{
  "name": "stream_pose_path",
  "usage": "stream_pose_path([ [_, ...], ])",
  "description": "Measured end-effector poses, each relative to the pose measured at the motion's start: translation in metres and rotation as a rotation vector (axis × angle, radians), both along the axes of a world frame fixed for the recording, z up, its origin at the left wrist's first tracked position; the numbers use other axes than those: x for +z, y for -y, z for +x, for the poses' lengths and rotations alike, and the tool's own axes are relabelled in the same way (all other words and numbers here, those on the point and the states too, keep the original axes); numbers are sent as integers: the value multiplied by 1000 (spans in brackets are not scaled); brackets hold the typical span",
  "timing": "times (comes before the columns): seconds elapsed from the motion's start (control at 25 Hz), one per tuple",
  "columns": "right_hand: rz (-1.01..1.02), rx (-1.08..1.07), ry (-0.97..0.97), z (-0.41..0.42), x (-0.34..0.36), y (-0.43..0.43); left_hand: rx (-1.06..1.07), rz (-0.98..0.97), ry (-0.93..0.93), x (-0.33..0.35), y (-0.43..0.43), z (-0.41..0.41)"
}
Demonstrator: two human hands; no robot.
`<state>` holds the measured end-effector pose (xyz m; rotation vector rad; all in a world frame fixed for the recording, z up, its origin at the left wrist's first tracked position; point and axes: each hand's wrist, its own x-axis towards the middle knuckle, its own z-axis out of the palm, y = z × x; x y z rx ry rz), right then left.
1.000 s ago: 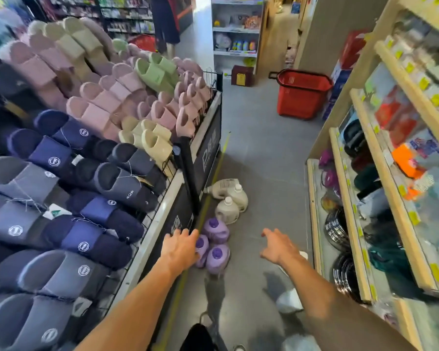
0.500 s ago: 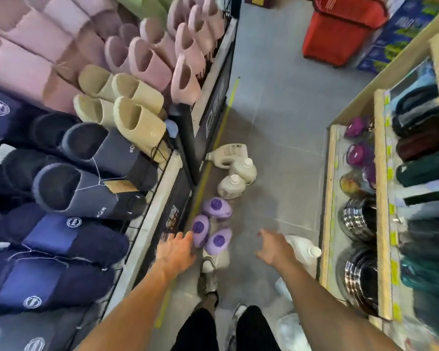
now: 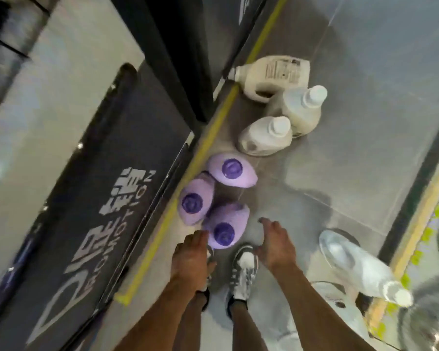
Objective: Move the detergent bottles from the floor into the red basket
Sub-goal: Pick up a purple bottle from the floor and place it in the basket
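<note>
Since half a second ago: view pitched steeply down, red basket gone from frame, both hands lowered to bottle height, so the task stands at the first pick with nothing yet lifted. Landmark: nearest purple bottle point(image 3: 224, 228), upright on grey floor, dark purple cap up. Left of it: black promotion panel point(image 3: 104, 206) of the display stand, then yellow floor tape point(image 3: 188, 183) running diagonally. Left hand point(image 3: 190, 259): fingers spread, empty, fingertips touching or just short of the landmark's left flank; cannot tell which. Just beyond the landmark: second purple bottle point(image 3: 194, 202) to its left, third purple bottle point(image 3: 232, 169) farther off, all three clustered and touching. Farther beyond: two cream bottles point(image 3: 265, 136) point(image 3: 302, 108) upright with white caps, then one cream bottle on its side point(image 3: 271, 76), label up. Right of the landmark: right hand point(image 3: 274, 247), fingers apart, empty, near the bottle but clear of it. Below the landmark: one shoe point(image 3: 242, 269). Well to the right: clear bottle lying on its side point(image 3: 360, 267) by the shelf base. Judgement: hands bracket the landmark for a two-handed grasp; basket must be found again before any drop.
</note>
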<state>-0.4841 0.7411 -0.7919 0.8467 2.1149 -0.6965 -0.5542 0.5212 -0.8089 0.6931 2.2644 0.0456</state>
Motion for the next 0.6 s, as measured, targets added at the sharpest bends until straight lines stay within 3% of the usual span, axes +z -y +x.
stream_pose_path([
  [0.2,-105,317,-177,-11,-111,-9,261,239,27,-97,0,11],
  [0.32,-181,517,-290,-14,-149,-8,291,283,-17,-118,-9,18],
  [0.44,-145,586,-341,-17,-161,-6,320,316,-93,-127,-15,30],
  [0.6,-87,604,-311,-2,-147,-6,278,316,-39,-119,-15,28],
])
